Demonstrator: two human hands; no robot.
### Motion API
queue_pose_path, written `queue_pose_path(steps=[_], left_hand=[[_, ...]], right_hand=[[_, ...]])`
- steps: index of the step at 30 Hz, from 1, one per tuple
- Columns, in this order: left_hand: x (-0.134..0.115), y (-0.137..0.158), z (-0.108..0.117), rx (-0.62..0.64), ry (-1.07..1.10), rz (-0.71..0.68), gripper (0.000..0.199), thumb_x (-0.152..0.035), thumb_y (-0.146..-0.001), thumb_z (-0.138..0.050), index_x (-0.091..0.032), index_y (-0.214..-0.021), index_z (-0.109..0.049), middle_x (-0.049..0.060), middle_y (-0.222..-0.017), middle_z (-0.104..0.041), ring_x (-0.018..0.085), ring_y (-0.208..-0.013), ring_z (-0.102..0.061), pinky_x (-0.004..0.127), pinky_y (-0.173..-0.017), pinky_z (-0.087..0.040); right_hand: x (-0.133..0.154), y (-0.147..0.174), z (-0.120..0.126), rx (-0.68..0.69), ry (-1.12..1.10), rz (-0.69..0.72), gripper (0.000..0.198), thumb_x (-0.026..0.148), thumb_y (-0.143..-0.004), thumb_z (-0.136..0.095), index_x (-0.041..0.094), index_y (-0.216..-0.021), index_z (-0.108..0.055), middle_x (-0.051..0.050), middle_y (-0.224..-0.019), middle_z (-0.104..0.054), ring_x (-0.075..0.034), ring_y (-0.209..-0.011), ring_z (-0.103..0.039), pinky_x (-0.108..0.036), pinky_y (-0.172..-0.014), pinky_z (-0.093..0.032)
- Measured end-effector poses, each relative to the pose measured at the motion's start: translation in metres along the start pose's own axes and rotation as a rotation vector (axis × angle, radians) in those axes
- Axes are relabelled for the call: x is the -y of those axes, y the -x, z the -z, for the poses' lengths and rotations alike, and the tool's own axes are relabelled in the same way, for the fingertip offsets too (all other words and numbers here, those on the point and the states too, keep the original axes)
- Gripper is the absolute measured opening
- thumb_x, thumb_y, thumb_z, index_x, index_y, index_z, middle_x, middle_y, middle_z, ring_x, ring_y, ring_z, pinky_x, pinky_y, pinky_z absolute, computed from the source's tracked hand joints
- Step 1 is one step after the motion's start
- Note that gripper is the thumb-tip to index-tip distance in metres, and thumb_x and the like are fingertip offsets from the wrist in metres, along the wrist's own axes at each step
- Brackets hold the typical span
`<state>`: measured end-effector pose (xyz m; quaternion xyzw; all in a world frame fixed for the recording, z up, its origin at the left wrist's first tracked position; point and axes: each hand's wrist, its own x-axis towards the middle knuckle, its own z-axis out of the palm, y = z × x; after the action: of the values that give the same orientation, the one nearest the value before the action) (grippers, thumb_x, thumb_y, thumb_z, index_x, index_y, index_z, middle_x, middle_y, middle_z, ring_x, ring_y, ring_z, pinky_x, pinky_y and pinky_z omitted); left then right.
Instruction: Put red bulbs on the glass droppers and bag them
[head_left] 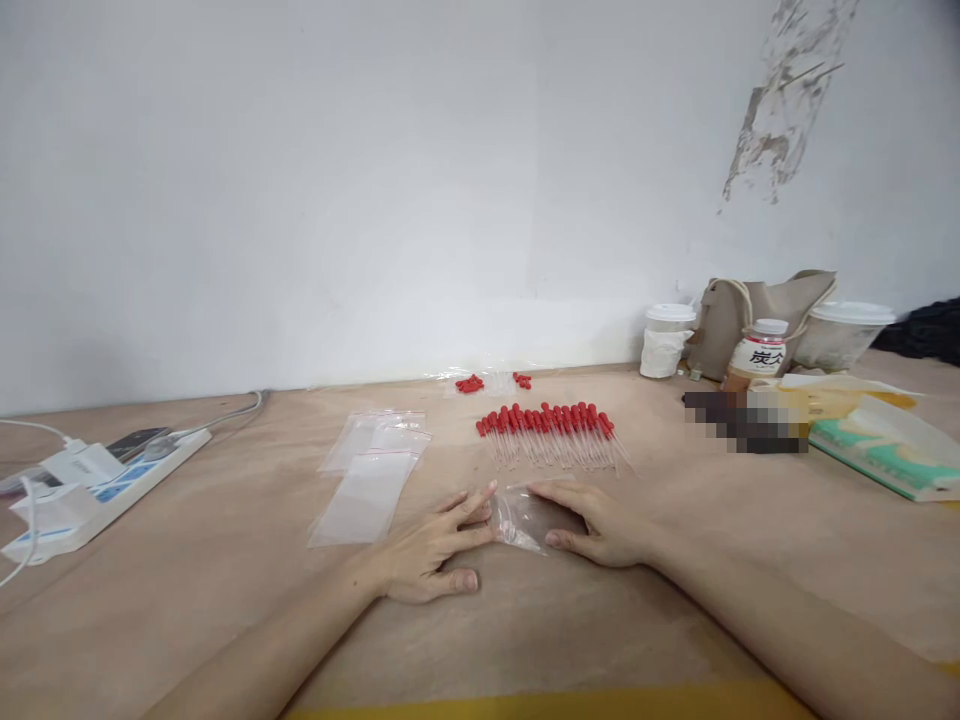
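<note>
Stretching across the lower half of the frame, the desk (187,600) bears a pile of flat bags (367,495) left of centre. Below the frame's middle, the left hand (431,553) is open, fingers extended to the left edge of a single transparent bag (520,527); the right hand (606,526) is open too, thumb and fingers parted over the bag's right side. That bag looks very light, limp and slippery, apt to crease or cling flat; pinching a corner or edge between thumb and forefinger should suit best. It lies between the hands, touching both. Smaller individually, the red-topped droppers (553,424) right of centre look light, with soft bulbs and thin stems that might bend or roll; each is probably best taken by its bulb. They lie just above both hands' fingertips, touching neither.
</note>
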<state>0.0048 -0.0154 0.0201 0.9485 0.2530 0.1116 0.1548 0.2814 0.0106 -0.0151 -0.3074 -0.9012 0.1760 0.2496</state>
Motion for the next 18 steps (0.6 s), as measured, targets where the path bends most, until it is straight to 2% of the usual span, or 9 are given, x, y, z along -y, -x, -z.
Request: queue_pose_path(steps=[2,4,7,9,10,12,15,18], left_hand=[[0.001,0.002,-0.002,-0.005,0.032,-0.004,0.048,-0.036,-0.081,-0.048,-0.032,-0.128,-0.036,0.000,-0.143,-0.006,0.025,-0.122,-0.033,0.041,-0.103,-0.021],[0.002,0.004,-0.004,-0.043,0.073,0.030,0.040,-0.036,-0.083,-0.045,-0.029,-0.123,-0.045,0.001,-0.143,-0.012,0.024,-0.119,-0.038,0.039,-0.100,-0.027],[0.006,0.003,-0.006,-0.228,0.123,0.170,0.031,-0.034,-0.086,-0.038,-0.023,-0.104,-0.061,0.005,-0.130,-0.042,0.021,-0.110,-0.047,0.034,-0.094,-0.035],[0.016,-0.004,-0.005,-0.370,0.149,0.321,0.029,-0.034,-0.085,-0.039,-0.020,-0.089,-0.065,0.006,-0.106,-0.060,0.019,-0.096,-0.055,0.031,-0.085,-0.041],[0.023,-0.010,-0.004,-0.424,0.165,0.407,0.025,-0.034,-0.083,-0.043,-0.020,-0.084,-0.064,0.005,-0.094,-0.063,0.018,-0.087,-0.058,0.029,-0.080,-0.044],[0.041,-0.028,0.001,-0.485,0.224,0.609,0.017,-0.032,-0.076,-0.054,-0.019,-0.083,-0.062,0.003,-0.083,-0.065,0.016,-0.076,-0.059,0.026,-0.071,-0.046],[0.075,-0.064,0.010,-0.543,0.227,0.753,0.021,-0.027,-0.073,-0.058,-0.016,-0.090,-0.058,0.004,-0.083,-0.063,0.018,-0.077,-0.059,0.027,-0.071,-0.045],[0.105,-0.101,0.018,-0.530,0.261,0.911,0.026,-0.029,-0.077,-0.056,-0.012,-0.095,-0.056,0.007,-0.084,-0.062,0.020,-0.077,-0.059,0.031,-0.068,-0.046]], right_hand=[[-0.001,0.000,-0.001,0.008,0.022,-0.006,0.055,0.042,-0.079,-0.048,0.020,-0.128,-0.037,-0.011,-0.127,-0.044,-0.023,-0.116,-0.040,-0.041,-0.095,-0.034],[0.000,0.000,-0.001,0.034,0.041,-0.007,0.054,0.043,-0.080,-0.046,0.019,-0.128,-0.037,-0.011,-0.129,-0.041,-0.022,-0.118,-0.037,-0.041,-0.097,-0.032],[0.002,0.001,0.000,0.055,0.067,-0.030,0.053,0.045,-0.080,-0.045,0.020,-0.126,-0.042,-0.011,-0.130,-0.040,-0.023,-0.118,-0.036,-0.041,-0.097,-0.031],[0.003,0.000,0.000,0.048,0.082,-0.052,0.052,0.047,-0.079,-0.046,0.021,-0.124,-0.044,-0.010,-0.128,-0.042,-0.024,-0.118,-0.037,-0.042,-0.097,-0.031],[0.003,0.000,0.000,0.042,0.088,-0.059,0.052,0.048,-0.079,-0.046,0.021,-0.123,-0.045,-0.010,-0.128,-0.042,-0.024,-0.117,-0.037,-0.042,-0.097,-0.031],[0.004,0.000,-0.001,0.035,0.098,-0.066,0.053,0.049,-0.078,-0.046,0.021,-0.123,-0.045,-0.010,-0.127,-0.043,-0.024,-0.117,-0.037,-0.042,-0.096,-0.031],[0.004,-0.001,-0.001,0.031,0.103,-0.069,0.053,0.050,-0.078,-0.046,0.021,-0.123,-0.046,-0.010,-0.127,-0.044,-0.023,-0.116,-0.038,-0.041,-0.096,-0.032],[0.004,-0.001,-0.001,0.024,0.104,-0.080,0.052,0.050,-0.078,-0.046,0.021,-0.122,-0.047,-0.009,-0.127,-0.044,-0.023,-0.116,-0.039,-0.041,-0.096,-0.032]])
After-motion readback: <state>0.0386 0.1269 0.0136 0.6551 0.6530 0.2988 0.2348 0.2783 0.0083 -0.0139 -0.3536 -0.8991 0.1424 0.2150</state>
